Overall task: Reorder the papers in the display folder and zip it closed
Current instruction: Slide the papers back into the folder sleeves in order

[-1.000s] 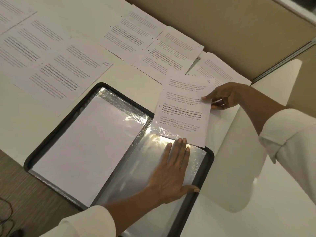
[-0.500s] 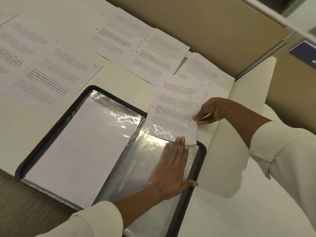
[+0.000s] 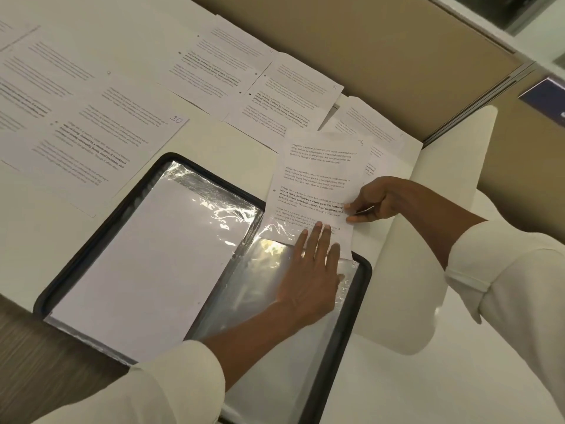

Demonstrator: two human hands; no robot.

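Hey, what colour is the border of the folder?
Black. The folder border shows best in the head view, along its right edge.

A person's arms are clothed in loose, cream-white long sleeves. The left sleeve [image 3: 159, 390] ends in a soft, rounded cuff partway up the forearm. The right sleeve [image 3: 513, 289] is fuller and creased, its cuff turned back with a raised seam. The left hand [image 3: 308, 276] and right hand [image 3: 377, 200] are bare.
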